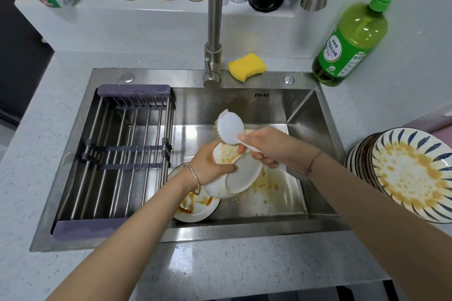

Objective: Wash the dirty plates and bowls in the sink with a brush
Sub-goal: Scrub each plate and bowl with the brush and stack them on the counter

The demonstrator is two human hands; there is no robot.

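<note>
Speckled grey tabletop [220, 264] frames a stainless steel sink [300, 115], with a steel faucet [215, 19], a yellow sponge [247, 66] and a green detergent bottle [352, 39] along its far edge. A barred drying rack [122, 154] spans the sink's left half.

Over the basin the left hand [208, 161] grips a white bowl [242, 176] by its rim, thumb across the outer wall. The bowl is tilted so that its foot ring faces the camera. The right hand [266, 146] is wrapped round the handle of a white dish brush [230, 127]. The brush's long axis runs from that hand up and to the left, and its bristles point down at an orange-stained white surface just above the left hand's fingers. The coming stroke likely depends on this: the brush head lies at the bowl's far upper edge, so it has to travel back toward the right hand.

Whether that stained patch is this bowl's inside or a second dish held against it is hard to tell. A sauce-streaked plate [195, 208] lies on the sink floor, partly hidden by the left wrist. On the tabletop to the right a stack of blue-patterned dirty plates [411, 173] is cut off by the frame's edge.
</note>
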